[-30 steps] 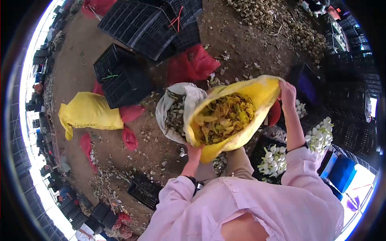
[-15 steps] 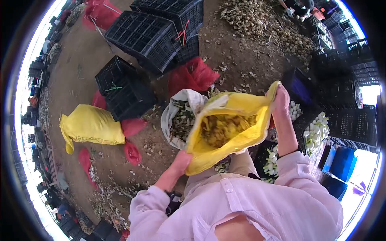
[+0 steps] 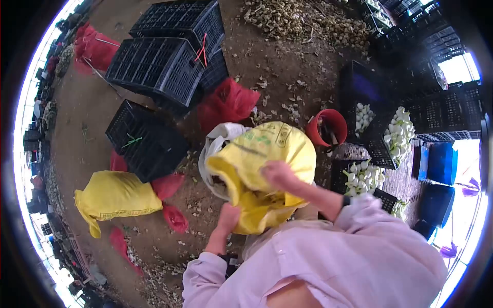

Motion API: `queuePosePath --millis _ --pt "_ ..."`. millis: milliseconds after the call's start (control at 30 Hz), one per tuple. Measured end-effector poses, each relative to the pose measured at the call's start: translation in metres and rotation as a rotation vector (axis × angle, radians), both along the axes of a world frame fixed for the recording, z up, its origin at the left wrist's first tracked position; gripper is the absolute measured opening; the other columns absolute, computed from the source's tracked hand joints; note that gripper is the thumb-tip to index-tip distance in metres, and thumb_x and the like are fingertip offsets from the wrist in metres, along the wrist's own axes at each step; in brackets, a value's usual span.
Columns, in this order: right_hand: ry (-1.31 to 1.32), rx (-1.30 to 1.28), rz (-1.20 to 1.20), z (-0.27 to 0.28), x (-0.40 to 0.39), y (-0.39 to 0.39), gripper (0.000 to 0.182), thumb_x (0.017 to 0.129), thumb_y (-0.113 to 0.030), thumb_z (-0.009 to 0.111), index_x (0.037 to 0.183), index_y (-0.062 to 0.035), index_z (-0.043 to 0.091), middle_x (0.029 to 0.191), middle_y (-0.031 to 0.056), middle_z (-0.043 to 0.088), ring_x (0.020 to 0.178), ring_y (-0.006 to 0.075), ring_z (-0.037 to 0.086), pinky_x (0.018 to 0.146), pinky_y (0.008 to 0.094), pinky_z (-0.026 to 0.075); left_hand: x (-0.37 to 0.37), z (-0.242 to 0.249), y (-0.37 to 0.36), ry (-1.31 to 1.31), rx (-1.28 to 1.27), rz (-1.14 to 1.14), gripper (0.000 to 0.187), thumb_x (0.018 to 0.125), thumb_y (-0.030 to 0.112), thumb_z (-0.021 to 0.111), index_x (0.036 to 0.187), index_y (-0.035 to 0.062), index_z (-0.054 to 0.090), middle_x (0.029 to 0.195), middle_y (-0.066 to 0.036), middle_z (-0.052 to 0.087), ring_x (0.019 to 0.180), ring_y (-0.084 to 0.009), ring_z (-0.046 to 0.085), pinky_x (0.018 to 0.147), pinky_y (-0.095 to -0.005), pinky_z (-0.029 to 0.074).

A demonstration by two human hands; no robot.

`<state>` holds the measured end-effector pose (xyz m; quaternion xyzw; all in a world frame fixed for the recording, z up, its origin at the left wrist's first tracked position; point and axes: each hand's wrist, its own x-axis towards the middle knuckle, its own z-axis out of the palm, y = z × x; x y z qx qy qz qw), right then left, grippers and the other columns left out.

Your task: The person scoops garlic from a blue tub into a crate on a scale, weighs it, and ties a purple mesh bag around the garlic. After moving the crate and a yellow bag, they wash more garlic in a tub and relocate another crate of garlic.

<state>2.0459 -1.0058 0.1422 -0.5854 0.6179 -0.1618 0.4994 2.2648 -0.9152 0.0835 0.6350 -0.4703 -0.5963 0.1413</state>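
A full yellow woven sack (image 3: 277,149) with green print stands in front of my body. At its near left edge, my left hand (image 3: 229,218) is closed on the sack's rim. My right hand (image 3: 280,175) is closed over the upper side of the sack, with the cloth bunched under it. The sack's mouth is partly folded over, so most of its contents are hidden. Behind its left side sits a white sack (image 3: 209,149), largely covered by the yellow one.
Stacked black crates (image 3: 159,66) stand at the upper left, with red mesh bags (image 3: 226,105) near them. Another yellow sack (image 3: 118,195) lies at left. To the right are a red bucket (image 3: 328,127) and crates of white bulbs (image 3: 363,177). Peelings litter the ground.
The yellow sack's mouth was held wide, showing brownish contents; now it is folded over. My right hand has moved left and down onto the sack. The view has shifted, revealing the red bucket.
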Motion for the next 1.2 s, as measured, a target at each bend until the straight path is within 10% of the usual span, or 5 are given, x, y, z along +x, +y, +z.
queuePosePath --millis 333,533,600,933,1200 --pt "0.005 -0.03 -0.106 0.145 -0.051 0.074 0.023 0.076 -0.021 0.051 0.071 0.0011 0.052 0.058 0.0151 0.049 0.051 0.0219 0.046 0.054 0.0364 0.04 -0.03 0.079 0.036 -0.129 0.049 -0.287 0.026 0.072 0.012 0.044 0.089 -0.0019 0.058 0.086 -0.019 0.061 0.085 -0.0318 0.057 0.072 -0.0373 0.044" --pt "-0.01 -0.325 0.094 0.064 0.034 0.017 0.024 0.076 -0.027 0.049 0.072 -0.0038 0.054 0.07 0.0187 0.057 0.068 0.0355 0.055 0.065 0.0435 0.044 -0.017 0.011 0.034 0.701 0.038 0.613 0.035 0.072 0.006 0.039 0.104 -0.0044 0.05 0.099 -0.011 0.055 0.092 -0.028 0.055 0.079 -0.0401 0.046" --pt "-0.059 -0.221 -0.08 -0.007 0.051 -0.021 0.022 0.073 -0.027 0.05 0.074 -0.0062 0.055 0.074 0.0184 0.058 0.071 0.0365 0.055 0.067 0.0436 0.043 0.023 -0.062 0.036 0.401 -0.215 0.247 0.035 0.071 0.005 0.039 0.104 -0.0043 0.048 0.097 -0.015 0.054 0.088 -0.0297 0.056 0.077 -0.0423 0.047" --pt "0.022 -0.414 -0.153 0.003 -0.046 -0.027 0.022 0.069 -0.02 0.057 0.086 -0.0063 0.056 0.087 0.0137 0.059 0.087 0.0279 0.056 0.076 0.0366 0.043 -0.018 -0.064 -0.072 0.646 0.427 0.995 0.027 0.068 0.004 0.044 0.093 -0.0033 0.052 0.086 -0.013 0.057 0.077 -0.0264 0.058 0.07 -0.0391 0.05" --pt "0.336 -0.445 -0.156 0.008 -0.124 0.138 0.056 0.067 -0.012 0.054 0.121 -0.0054 0.039 0.12 0.0185 0.041 0.117 0.0319 0.034 0.099 0.0383 0.027 -0.026 -0.057 -0.11 0.744 0.279 1.257 0.064 0.073 0.048 0.051 0.11 -0.0026 0.038 0.107 -0.017 0.047 0.098 -0.0299 0.047 0.079 -0.0406 0.042"
